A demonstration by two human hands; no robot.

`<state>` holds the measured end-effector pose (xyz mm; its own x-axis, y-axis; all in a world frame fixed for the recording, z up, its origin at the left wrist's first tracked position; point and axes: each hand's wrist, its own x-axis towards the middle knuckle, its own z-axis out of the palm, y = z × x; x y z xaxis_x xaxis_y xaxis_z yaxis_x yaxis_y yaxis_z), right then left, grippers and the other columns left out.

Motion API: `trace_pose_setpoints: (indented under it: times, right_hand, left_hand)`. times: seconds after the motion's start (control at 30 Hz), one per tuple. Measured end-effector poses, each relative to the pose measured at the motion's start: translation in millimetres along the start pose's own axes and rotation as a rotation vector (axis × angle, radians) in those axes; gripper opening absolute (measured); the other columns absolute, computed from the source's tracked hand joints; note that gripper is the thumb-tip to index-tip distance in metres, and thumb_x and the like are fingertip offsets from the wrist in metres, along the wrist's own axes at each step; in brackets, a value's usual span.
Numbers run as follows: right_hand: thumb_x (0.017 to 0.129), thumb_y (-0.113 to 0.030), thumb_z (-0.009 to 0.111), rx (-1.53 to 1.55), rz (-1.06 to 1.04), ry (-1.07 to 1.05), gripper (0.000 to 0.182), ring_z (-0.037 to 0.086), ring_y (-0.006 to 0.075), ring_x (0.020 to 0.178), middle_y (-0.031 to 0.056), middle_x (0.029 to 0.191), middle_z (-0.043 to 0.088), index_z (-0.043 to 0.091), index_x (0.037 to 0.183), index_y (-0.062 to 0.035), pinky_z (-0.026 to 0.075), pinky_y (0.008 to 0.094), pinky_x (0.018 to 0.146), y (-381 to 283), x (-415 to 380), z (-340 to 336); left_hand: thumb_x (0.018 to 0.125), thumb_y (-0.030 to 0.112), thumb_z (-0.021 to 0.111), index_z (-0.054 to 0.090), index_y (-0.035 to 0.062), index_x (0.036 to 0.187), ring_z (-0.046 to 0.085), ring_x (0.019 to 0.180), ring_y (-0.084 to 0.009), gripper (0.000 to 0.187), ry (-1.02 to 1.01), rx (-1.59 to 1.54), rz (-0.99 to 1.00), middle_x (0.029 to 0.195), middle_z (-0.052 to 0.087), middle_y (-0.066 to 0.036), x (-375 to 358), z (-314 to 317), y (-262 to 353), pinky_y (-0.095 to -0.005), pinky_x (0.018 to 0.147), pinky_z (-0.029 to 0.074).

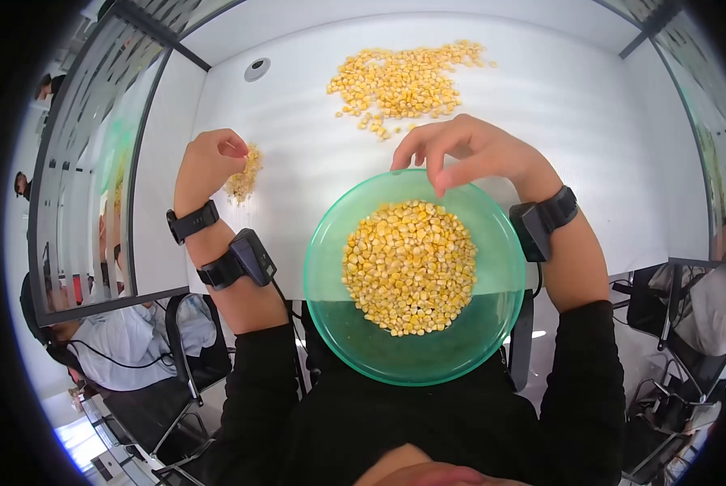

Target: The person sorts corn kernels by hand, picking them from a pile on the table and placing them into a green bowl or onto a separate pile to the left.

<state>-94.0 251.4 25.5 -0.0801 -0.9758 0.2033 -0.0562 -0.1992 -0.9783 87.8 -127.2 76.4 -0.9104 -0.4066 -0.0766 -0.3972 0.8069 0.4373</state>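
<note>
My left hand [210,168] is at the left of the white table, beside a small heap of pale yellow bits [244,180]. Its thumb and fingertips are pinched together; whatever may be between them is too small to make out. A translucent green bowl [415,368] in front of me holds many yellow corn kernels [411,267]. It overlaps the table's near edge. My right hand [488,154] is over the bowl's far rim, fingers curved and apart, with nothing visible in them. Beyond it, loose corn kernels [399,81] lie spread on the table.
White partition walls [172,162] with dark-framed panels stand on both sides of the table [573,105]. A round grommet [257,70] is set in the far left of the tabletop. Black chairs [180,397] and other people show beyond the partitions. A cable trails from each wrist device.
</note>
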Motion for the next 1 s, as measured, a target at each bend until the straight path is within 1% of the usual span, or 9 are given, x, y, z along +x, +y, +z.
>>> trace_pose_setpoints:
  times: [0.07, 0.13, 0.27, 0.37, 0.47, 0.57, 0.67, 0.87, 1.0]
  right_hand:
    - [0.094, -0.029, 0.070, 0.069, -0.008, 0.055, 0.028, 0.065, 0.0262, 0.114, 0.0151, 0.122, 0.072, 0.077, 0.081, -0.0051, 0.046, 0.0388, 0.105, 6, 1, -2]
    - [0.095, -0.032, 0.066, 0.081, -0.013, 0.145, 0.033, 0.064, 0.0269, 0.111, 0.0169, 0.118, 0.072, 0.074, 0.080, -0.0043, 0.045, 0.0397, 0.103, 10, 2, -4]
    - [0.098, -0.021, 0.059, -0.066, -0.141, 0.407, 0.026, 0.063, 0.0237, 0.108, 0.0133, 0.114, 0.070, 0.072, 0.086, -0.0025, 0.047, 0.0384, 0.099, 22, 3, -6]
    - [0.097, -0.010, 0.064, -0.099, -0.143, 0.533, 0.014, 0.066, 0.0178, 0.095, 0.0084, 0.102, 0.071, 0.075, 0.092, -0.0021, 0.051, 0.0317, 0.088, 32, 5, -4]
    - [0.094, -0.007, 0.069, -0.295, -0.156, 0.657, 0.006, 0.066, 0.0132, 0.088, 0.0046, 0.099, 0.070, 0.073, 0.092, -0.0043, 0.052, 0.0283, 0.078, 40, 9, 1]
    - [0.092, -0.011, 0.070, -0.635, -0.005, 0.731, 0.005, 0.067, 0.0130, 0.081, 0.0027, 0.098, 0.070, 0.072, 0.091, -0.0060, 0.054, 0.0293, 0.073, 34, 13, 12]
    - [0.092, -0.004, 0.068, -0.712, 0.043, 0.682, 0.004, 0.062, 0.0119, 0.080, 0.0026, 0.101, 0.068, 0.071, 0.089, -0.0035, 0.052, 0.0269, 0.073, 23, 16, 22]
    - [0.091, -0.004, 0.069, -0.728, 0.013, 0.659, 0.003, 0.062, 0.0132, 0.079, 0.0040, 0.101, 0.068, 0.070, 0.092, -0.0025, 0.052, 0.0278, 0.074, 25, 16, 21]
    - [0.091, -0.004, 0.069, -0.712, 0.009, 0.671, 0.003, 0.062, 0.0134, 0.079, 0.0042, 0.101, 0.068, 0.070, 0.092, -0.0021, 0.053, 0.0282, 0.074, 26, 16, 22]
  left_hand:
    - [0.072, 0.006, 0.077, 0.075, 0.0019, 0.089, 0.072, 0.076, -0.0212, 0.017, 0.034, 0.045, -0.013, 0.083, 0.076, -0.012, -1, 1, 0, -0.0327, 0.072, 0.056]
    - [0.073, 0.007, 0.080, 0.075, 0.0009, 0.089, 0.073, 0.076, -0.0196, 0.018, 0.063, 0.121, 0.002, 0.082, 0.077, -0.011, -1, 1, -4, -0.0316, 0.073, 0.056]
    - [0.077, 0.010, 0.080, 0.077, 0.0014, 0.091, 0.074, 0.075, -0.0190, 0.016, 0.082, 0.149, -0.026, 0.081, 0.077, -0.012, 5, 4, -15, -0.0318, 0.071, 0.056]
    - [0.081, 0.013, 0.079, 0.078, 0.0041, 0.093, 0.073, 0.072, -0.0227, 0.015, 0.140, 0.162, -0.124, 0.076, 0.075, -0.011, 9, 6, -14, -0.0345, 0.069, 0.055]
    - [0.084, 0.015, 0.074, 0.078, 0.0088, 0.092, 0.073, 0.075, -0.0309, 0.011, 0.480, 0.359, 0.171, 0.077, 0.073, -0.012, 15, 22, -13, -0.0391, 0.070, 0.056]
    - [0.087, 0.012, 0.071, 0.077, 0.0133, 0.097, 0.071, 0.080, -0.0342, 0.012, 0.290, 0.299, 0.102, 0.086, 0.073, -0.010, 21, 41, 41, -0.0429, 0.071, 0.056]
    - [0.090, 0.007, 0.066, 0.076, 0.0146, 0.104, 0.066, 0.075, -0.0306, 0.019, 0.467, 0.290, 0.391, 0.091, 0.070, -0.008, 30, 77, 43, -0.0426, 0.069, 0.054]
    - [0.092, 0.011, 0.071, 0.077, 0.0126, 0.107, 0.070, 0.086, -0.0290, 0.016, 0.385, 0.072, 0.572, 0.095, 0.071, -0.007, 33, 106, 72, -0.0397, 0.076, 0.057]
    - [0.094, 0.012, 0.071, 0.078, 0.0094, 0.103, 0.070, 0.092, -0.0291, 0.012, 0.356, 0.130, 0.602, 0.098, 0.072, -0.007, 35, 116, 74, -0.0399, 0.081, 0.058]
